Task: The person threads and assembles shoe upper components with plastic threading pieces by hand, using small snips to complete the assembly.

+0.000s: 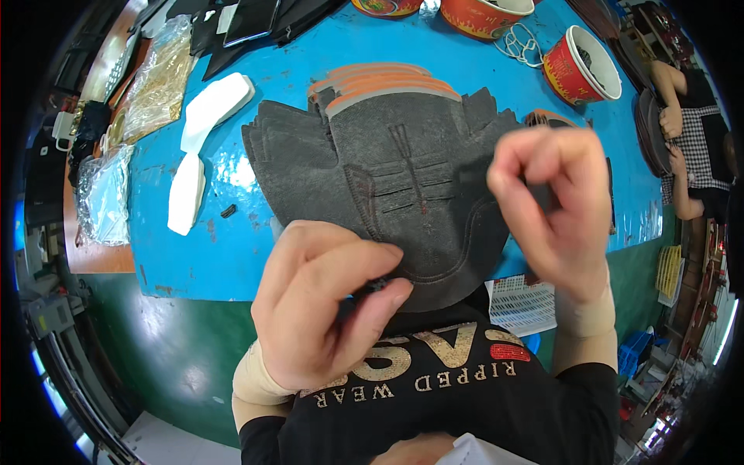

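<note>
In front of me a stack of dark grey suede-like shoe uppers [310,178] lies on the blue table. The top upper [434,225] has stitched seams and slit-like crosswise strips at its middle. At its near left edge my left hand [322,298] is closed, with a small black bundle [377,284] between thumb and fingers; the bundle's exact kind is unclear. My right hand [554,198] is raised over the right side of the uppers, fingers curled into a pinch and slightly blurred. Whatever it may hold is too small to make out.
White folded pieces [186,194] and a black scrap [228,211] lie to the left, near plastic-wrapped packs [108,194]. Red paper tubs [570,74] and white cord [519,45] sit at the back right. Another person's hands [673,124] work at the far right.
</note>
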`<state>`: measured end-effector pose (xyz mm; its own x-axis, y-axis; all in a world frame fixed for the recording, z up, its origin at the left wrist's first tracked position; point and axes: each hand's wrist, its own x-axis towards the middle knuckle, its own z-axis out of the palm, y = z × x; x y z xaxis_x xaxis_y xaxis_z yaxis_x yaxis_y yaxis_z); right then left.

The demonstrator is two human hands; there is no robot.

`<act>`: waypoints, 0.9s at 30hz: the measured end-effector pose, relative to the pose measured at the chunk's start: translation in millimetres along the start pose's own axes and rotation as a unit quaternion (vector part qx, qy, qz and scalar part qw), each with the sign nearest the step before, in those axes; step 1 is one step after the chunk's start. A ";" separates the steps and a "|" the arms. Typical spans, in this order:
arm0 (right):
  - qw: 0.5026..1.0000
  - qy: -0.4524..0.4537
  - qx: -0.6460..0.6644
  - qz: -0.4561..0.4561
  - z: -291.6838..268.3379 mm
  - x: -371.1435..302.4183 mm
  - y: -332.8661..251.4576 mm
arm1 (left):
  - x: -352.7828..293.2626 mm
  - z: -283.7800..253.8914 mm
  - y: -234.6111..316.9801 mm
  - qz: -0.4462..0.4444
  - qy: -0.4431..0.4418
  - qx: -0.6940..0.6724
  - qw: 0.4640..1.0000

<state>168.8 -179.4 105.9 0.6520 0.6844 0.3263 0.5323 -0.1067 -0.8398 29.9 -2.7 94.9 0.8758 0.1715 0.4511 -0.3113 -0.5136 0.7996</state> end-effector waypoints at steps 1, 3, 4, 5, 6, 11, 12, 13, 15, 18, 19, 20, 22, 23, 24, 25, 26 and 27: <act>0.993 0.014 -0.108 -0.041 -1.5 4.5 12.8 | 1.1 -1.3 -1.9 0.022 -0.030 0.043 0.998; 0.985 0.008 -0.146 -0.087 1.9 12.9 26.1 | 1.3 0.3 -2.6 0.044 -0.043 0.073 0.995; 0.973 0.002 -0.185 -0.134 3.6 15.3 30.3 | 1.7 1.6 -3.1 0.068 -0.055 0.103 0.991; 0.974 0.001 -0.185 -0.133 5.2 17.3 33.5 | 2.6 3.2 -3.3 0.066 -0.055 0.103 0.991; 0.972 -0.005 -0.175 -0.159 6.4 18.7 36.1 | 3.8 5.5 -3.0 0.080 -0.042 0.146 0.985; 0.960 -0.035 -0.189 -0.206 4.6 23.2 36.4 | 0.8 12.0 -7.3 0.112 -0.025 0.218 0.969; 0.956 -0.051 -0.201 -0.207 3.6 23.4 34.8 | 0.0 12.5 -7.5 0.110 -0.031 0.222 0.968; 0.952 -0.067 -0.214 -0.208 3.1 23.3 33.9 | -0.4 12.8 -7.6 0.109 -0.036 0.226 0.967; 0.951 -0.064 -0.218 -0.208 3.3 22.6 33.8 | -0.3 13.6 -7.2 0.106 -0.038 0.234 0.966; 0.949 -0.061 -0.229 -0.207 4.6 22.2 31.5 | 0.6 14.3 -6.3 0.104 -0.040 0.247 0.963; 0.948 -0.061 -0.235 -0.206 4.9 22.3 30.3 | 1.1 14.4 -5.9 0.106 -0.042 0.250 0.961; 0.948 -0.060 -0.235 -0.206 5.3 22.3 29.2 | 1.2 14.5 -6.2 0.107 -0.042 0.251 0.961; 0.952 -0.064 -0.237 -0.184 5.4 22.9 26.5 | 1.4 15.0 -7.0 0.113 -0.041 0.255 0.959; 0.952 -0.064 -0.237 -0.184 5.7 23.6 24.8 | 2.5 15.1 -6.0 0.112 -0.042 0.256 0.959; 0.954 -0.065 -0.235 -0.176 6.0 24.4 22.8 | 5.1 15.0 -4.3 0.107 -0.044 0.272 0.955; 0.956 -0.067 -0.233 -0.168 6.2 24.7 21.9 | 7.7 15.2 -3.2 0.102 -0.047 0.287 0.951; 0.955 -0.066 -0.233 -0.168 5.8 24.6 22.0 | 11.0 15.8 -3.2 0.103 -0.046 0.287 0.951; 0.957 -0.067 -0.228 -0.165 5.3 24.4 22.6 | 14.9 16.5 -4.0 0.109 -0.049 0.301 0.946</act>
<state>193.9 -161.3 92.5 0.3481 0.8184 0.4572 0.8978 -0.1507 -0.4138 50.4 -11.9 91.9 0.8540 -0.0572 0.5171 -0.2477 -0.9188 0.3074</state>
